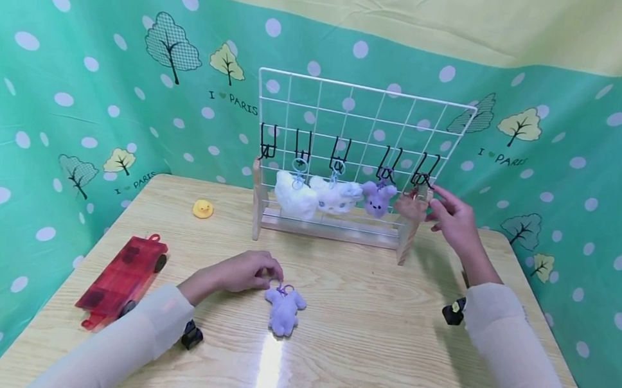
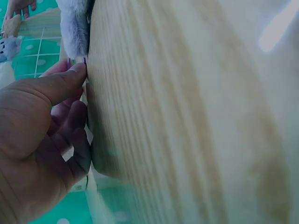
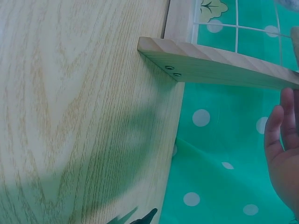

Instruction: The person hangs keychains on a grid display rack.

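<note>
My left hand (image 1: 246,271) pinches the ring of a lavender plush keychain (image 1: 283,312) that lies on the table. In the left wrist view the plush's fur (image 2: 74,28) shows just above the thumb and fingertips. My right hand (image 1: 455,219) is at the right end of a white wire rack (image 1: 367,113), its fingers extended beside a brown plush keychain (image 1: 411,207). On the rack's black hooks also hang a white plush keychain (image 1: 294,197), a white-and-blue one (image 1: 336,197) and a purple one (image 1: 378,199). In the right wrist view the fingers (image 3: 275,126) come near the wooden side support (image 3: 219,63).
A red toy vehicle (image 1: 122,278) lies on the left of the wooden table (image 1: 361,355). Towards the back left sits a small yellow duck (image 1: 203,209). Behind the rack hangs a green dotted curtain (image 1: 128,68). The leftmost hook (image 1: 267,150) bears no plush.
</note>
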The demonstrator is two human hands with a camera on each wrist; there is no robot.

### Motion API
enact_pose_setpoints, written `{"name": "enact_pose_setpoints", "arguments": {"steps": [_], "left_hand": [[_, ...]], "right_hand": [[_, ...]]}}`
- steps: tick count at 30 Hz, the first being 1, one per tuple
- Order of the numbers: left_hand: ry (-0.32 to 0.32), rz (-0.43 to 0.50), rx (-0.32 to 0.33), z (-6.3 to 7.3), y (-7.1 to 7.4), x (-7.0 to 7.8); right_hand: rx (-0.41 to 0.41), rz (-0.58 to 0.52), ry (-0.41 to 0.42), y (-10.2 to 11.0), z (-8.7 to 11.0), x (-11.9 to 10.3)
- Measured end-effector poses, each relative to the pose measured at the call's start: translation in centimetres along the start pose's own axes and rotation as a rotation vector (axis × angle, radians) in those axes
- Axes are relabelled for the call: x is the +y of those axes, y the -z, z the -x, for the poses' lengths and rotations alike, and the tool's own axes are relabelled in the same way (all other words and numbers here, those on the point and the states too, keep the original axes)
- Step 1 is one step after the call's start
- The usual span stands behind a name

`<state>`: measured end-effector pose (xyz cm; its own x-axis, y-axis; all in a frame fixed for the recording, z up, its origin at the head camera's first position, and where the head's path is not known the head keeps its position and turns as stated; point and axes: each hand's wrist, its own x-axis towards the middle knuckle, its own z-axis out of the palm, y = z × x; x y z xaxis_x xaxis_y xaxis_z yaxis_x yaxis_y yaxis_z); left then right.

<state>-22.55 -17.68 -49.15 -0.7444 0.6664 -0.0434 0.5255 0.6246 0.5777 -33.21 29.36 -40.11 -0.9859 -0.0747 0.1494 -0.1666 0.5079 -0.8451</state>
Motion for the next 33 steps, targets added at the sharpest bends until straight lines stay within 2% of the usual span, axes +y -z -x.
{"name": "enact_pose_setpoints", "arguments": {"steps": [7,17,26,33], "left_hand": [[-0.019,0.059,0.008,0.1,-0.3,0.0],[-0.024,0.055,0.006,0.7,0.0,0.3],[0.008,0.124,0.114,1.5,0.5,0.5],[0.015,0.141,0.218,2.0,1.1,0.7]], "right_hand": [[0.006,0.002,0.014,0.1,0.0,0.0],[-0.007,0.001,-0.011,0.1,0.3,-0.5],[-0.011,-0.007,-0.007,0.1,0.1,-0.2],[-0.009,-0.004,0.001,0.1,0.3,-0.3]]}}
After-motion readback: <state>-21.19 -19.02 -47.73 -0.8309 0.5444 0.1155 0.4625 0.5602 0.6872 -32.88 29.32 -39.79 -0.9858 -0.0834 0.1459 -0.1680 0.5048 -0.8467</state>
